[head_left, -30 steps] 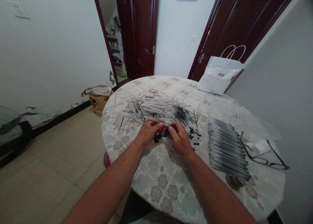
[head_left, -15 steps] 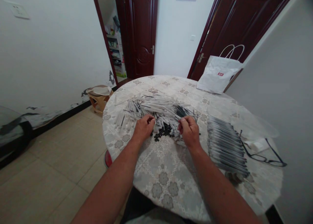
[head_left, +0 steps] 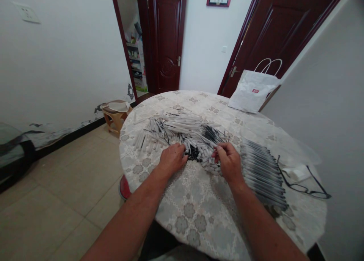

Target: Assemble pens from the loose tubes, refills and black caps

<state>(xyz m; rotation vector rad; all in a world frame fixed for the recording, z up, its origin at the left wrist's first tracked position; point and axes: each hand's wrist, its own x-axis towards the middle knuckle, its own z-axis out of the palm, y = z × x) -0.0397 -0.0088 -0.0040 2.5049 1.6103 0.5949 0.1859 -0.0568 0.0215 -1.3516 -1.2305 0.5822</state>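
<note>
My left hand (head_left: 173, 158) reaches palm-down to the left edge of a small heap of black caps (head_left: 193, 153). Its thumb and fingertips sit apart at the caps, with nothing plainly held. My right hand (head_left: 229, 162) is closed in a pinch at the right of the heap, on a thin white pen barrel (head_left: 209, 142) pointing up and left. Short white pieces (head_left: 206, 158) lie between the two hands. Behind them spreads a pile of white pen barrels (head_left: 182, 121), and a bundle of thin dark refills (head_left: 211, 132) lies at its right side.
A row of grey pens (head_left: 263, 170) lies right of my right arm. Beyond it are black-framed glasses (head_left: 305, 189) and clear plastic film. A white paper bag (head_left: 253, 92) stands on the far right of the round table (head_left: 193, 215). A stool (head_left: 115, 118) is beside the wall.
The hands were together on a pen, then parted. My right hand has moved right, toward the row of pens. My left hand has come down to the black caps.
</note>
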